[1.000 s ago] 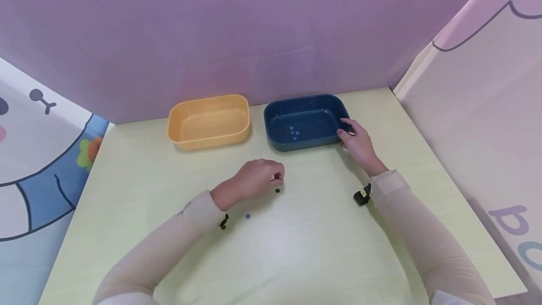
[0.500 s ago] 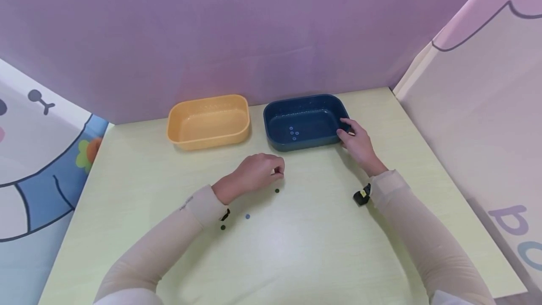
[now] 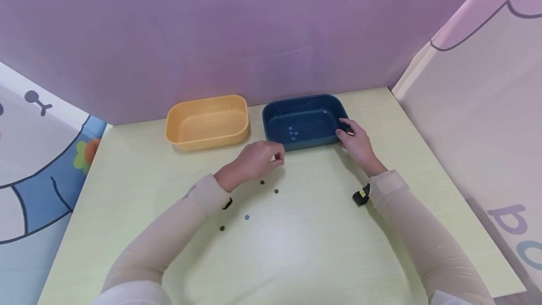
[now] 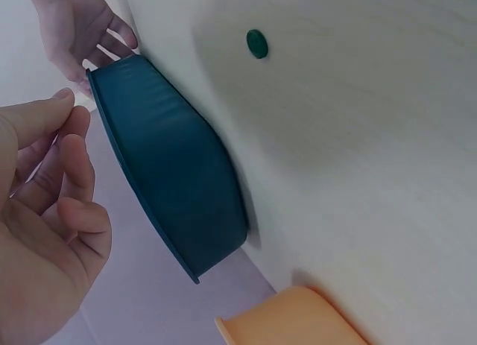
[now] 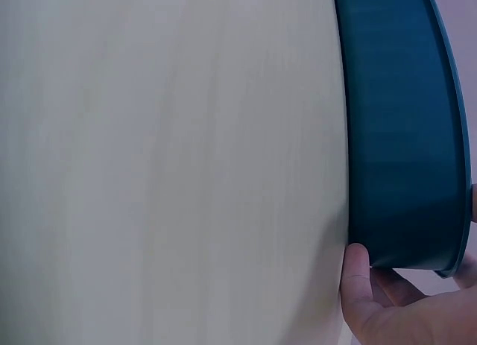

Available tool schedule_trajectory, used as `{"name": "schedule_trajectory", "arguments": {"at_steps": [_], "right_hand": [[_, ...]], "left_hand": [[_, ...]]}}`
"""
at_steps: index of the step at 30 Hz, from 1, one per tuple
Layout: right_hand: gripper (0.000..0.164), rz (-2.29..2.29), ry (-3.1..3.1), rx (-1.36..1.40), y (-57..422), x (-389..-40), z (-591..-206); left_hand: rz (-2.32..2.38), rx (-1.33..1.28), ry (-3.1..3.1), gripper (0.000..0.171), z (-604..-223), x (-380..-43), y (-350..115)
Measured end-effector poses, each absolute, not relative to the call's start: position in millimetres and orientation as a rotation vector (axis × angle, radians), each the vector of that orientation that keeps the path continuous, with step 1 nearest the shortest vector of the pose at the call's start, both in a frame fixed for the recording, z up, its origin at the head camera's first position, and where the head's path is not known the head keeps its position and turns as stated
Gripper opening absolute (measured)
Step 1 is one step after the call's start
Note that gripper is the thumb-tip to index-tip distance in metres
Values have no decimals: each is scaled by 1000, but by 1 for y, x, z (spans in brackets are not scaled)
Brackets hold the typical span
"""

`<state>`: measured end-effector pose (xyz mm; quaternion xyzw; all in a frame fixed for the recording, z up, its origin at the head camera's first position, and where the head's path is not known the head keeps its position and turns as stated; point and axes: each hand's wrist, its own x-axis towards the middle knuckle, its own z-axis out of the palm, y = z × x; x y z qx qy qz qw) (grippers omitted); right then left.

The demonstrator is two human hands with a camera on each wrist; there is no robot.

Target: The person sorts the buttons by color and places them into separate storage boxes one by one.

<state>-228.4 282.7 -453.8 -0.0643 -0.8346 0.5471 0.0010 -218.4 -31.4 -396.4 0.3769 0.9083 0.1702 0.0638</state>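
The left hand (image 3: 256,160), thumb and index fingertips pressed together, hangs near the left front corner of the navy tray (image 3: 313,143); whether anything sits between those tips is hidden; this looks like a carry, best done with a light, steady pinch, tips raised clear of the rim, then lowered inside before parting so nothing bounces. The four blue discs (image 3: 290,133) lie in the navy tray, ahead and right of that hand; the right hand (image 3: 360,147) grips the tray's right end, where gentle pressure should prevent sliding. Three dark green discs (image 3: 276,191) and a loose blue disc (image 3: 247,217) lie on the bench (image 3: 322,244), nearer the person than the left hand; its sleeve (image 3: 171,229) should pass above them; the yellow tray (image 3: 207,144) stands beyond, to its left.
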Motion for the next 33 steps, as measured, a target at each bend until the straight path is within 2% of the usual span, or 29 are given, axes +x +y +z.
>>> {"name": "schedule_trajectory", "arguments": {"at_steps": [9,18,28,33], "right_hand": [[55,1738,-2612,-211,283,-229,-454],[57,1750,-2610,-200,282,-227,-451],[55,1777,-2604,-206,284,-228,-452],[56,1779,-2601,-197,283,-228,-454]], "left_hand": [[537,1146,2759,4,-394,-232,-27],[561,1035,2779,4,-393,-249,-21],[588,1076,2804,4,-392,-264,-17],[542,984,2790,5,-391,-271,-15]]}}
